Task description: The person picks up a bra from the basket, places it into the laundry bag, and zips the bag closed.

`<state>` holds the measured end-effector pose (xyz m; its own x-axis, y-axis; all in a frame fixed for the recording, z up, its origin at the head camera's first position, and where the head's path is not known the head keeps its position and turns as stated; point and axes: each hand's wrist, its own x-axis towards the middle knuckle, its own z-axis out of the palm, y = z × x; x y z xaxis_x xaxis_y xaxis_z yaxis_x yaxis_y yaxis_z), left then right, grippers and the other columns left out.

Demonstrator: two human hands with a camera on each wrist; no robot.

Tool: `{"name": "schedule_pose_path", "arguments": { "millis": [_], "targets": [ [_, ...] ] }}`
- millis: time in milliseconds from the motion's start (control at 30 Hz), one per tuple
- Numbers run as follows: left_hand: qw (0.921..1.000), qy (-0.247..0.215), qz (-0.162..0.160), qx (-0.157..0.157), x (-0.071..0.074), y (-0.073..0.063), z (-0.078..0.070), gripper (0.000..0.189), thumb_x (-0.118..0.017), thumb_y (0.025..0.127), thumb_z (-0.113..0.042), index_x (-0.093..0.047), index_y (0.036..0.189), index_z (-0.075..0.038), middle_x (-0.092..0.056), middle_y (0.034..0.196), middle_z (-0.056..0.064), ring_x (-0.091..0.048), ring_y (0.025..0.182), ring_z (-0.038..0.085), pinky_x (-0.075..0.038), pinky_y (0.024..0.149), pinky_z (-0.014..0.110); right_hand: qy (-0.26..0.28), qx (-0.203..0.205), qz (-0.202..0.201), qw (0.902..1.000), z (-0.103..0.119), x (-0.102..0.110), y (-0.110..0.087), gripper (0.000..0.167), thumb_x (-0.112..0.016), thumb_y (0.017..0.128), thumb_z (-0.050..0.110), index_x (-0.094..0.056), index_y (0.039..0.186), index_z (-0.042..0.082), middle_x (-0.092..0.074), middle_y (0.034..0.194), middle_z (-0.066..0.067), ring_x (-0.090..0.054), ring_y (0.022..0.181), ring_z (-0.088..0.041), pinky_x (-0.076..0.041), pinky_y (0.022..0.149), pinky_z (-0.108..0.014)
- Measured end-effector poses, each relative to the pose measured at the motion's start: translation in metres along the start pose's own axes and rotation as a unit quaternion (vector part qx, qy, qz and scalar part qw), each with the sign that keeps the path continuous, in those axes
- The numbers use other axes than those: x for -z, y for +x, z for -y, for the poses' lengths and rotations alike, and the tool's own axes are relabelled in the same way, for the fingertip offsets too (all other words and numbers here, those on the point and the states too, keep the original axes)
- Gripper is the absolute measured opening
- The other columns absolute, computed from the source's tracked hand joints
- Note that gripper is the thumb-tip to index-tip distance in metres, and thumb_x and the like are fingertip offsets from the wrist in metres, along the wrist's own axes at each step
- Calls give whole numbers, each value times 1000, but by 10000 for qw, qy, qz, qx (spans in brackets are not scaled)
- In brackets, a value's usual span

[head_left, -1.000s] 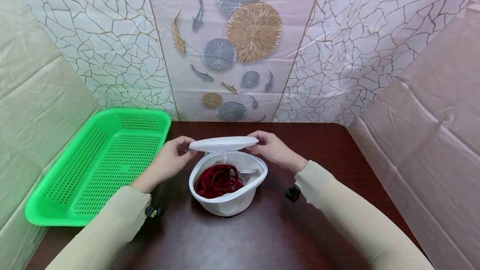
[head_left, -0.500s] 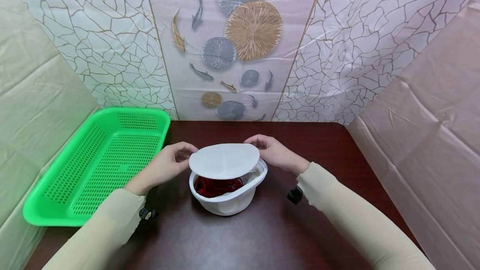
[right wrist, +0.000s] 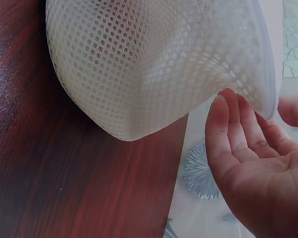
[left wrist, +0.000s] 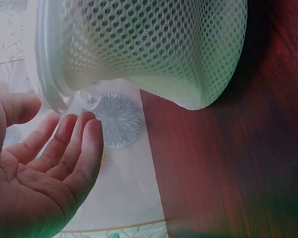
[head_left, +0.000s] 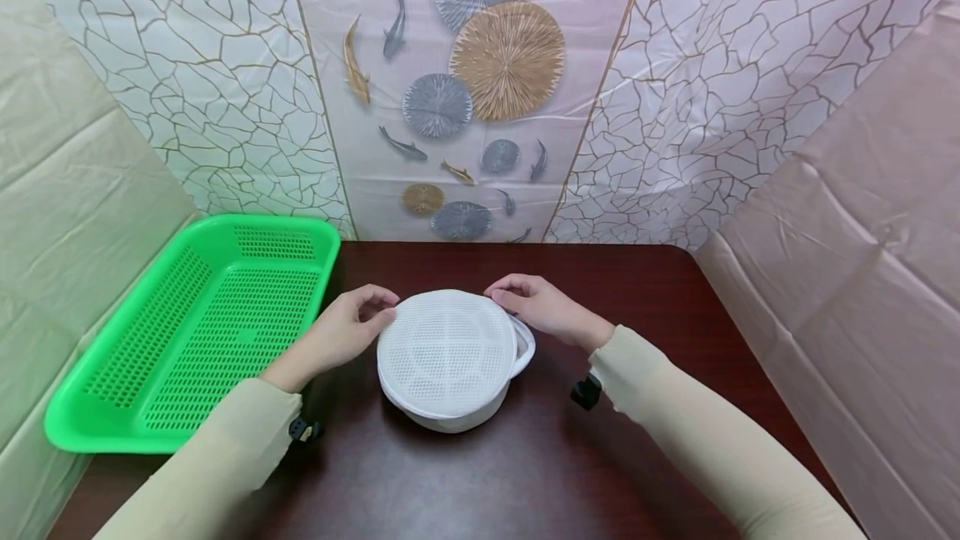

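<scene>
A round white mesh laundry bag [head_left: 463, 421] stands on the dark wooden table, its flat mesh lid [head_left: 447, 352] lying over the opening. At the right a strip of the bag's rim [head_left: 525, 348] sticks out past the lid. My left hand [head_left: 341, 332] pinches the lid's far left edge between thumb and fingertips. On the far right side, my right hand [head_left: 543, 307] pinches the edge, and in the right wrist view its fingers [right wrist: 218, 121] lie against the mesh under the rim. The dark red cloth inside is hidden under the lid.
A green plastic basket [head_left: 251, 336] with slotted sides stands on the left of the table [head_left: 480, 490]. Behind the table hangs a patterned backdrop [head_left: 487, 173], and beige sheets [head_left: 847, 273] close off both sides.
The lid has swung down from nearly edge-on to flat over the bag's opening, covering the dark red cloth. Both hands have stayed at its edge, shifting only slightly.
</scene>
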<state>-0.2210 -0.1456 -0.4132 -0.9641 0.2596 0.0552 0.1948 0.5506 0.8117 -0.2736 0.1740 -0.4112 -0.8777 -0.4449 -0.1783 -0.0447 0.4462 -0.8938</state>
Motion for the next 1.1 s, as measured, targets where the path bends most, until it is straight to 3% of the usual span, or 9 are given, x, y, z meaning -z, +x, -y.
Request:
{"name": "schedule_pose_path", "arguments": {
  "millis": [267, 433, 700, 1100],
  "targets": [
    [9998, 75, 205, 34, -5, 1, -1, 29, -65, 94, -23, -59, 118, -9, -63, 105, 5, -60, 90, 20, -51, 75, 34, -193, -1, 50, 9998, 1, -4, 0, 31, -59, 95, 40, -66, 116, 18, -66, 109, -3, -61, 98, -19, -49, 83, -34],
    [9991, 73, 401, -109, -8, 0, -2, 39, -68, 91, -21, -54, 123, -5, -62, 110, 8, -60, 93, 21, -50, 79, 35, -468, -10, 137, 9988, 1, -9, 1, 32, -61, 94, 42, -66, 115, 18, -65, 105, -2, -59, 97, -17, -47, 84, -34],
    [9984, 114, 464, -288, -12, 1, -8, 38, -69, 90, -19, -55, 123, -6, -62, 110, 6, -60, 90, 19, -49, 78, 34, -287, 74, 285, 9992, 8, -19, -2, 29, -66, 93, 31, -65, 115, 13, -67, 101, -3, -61, 94, -17, -48, 82, -31],
    [9986, 206, 459, -175, -17, 5, -18, 33, -65, 93, -32, -61, 122, -16, -64, 113, 2, -59, 96, 18, -49, 83, 38, -194, 930, 15, 9955, 23, -29, -9, 21, -69, 91, 18, -66, 111, 10, -69, 94, -3, -64, 87, -18, -51, 76, -31]
  ]
}}
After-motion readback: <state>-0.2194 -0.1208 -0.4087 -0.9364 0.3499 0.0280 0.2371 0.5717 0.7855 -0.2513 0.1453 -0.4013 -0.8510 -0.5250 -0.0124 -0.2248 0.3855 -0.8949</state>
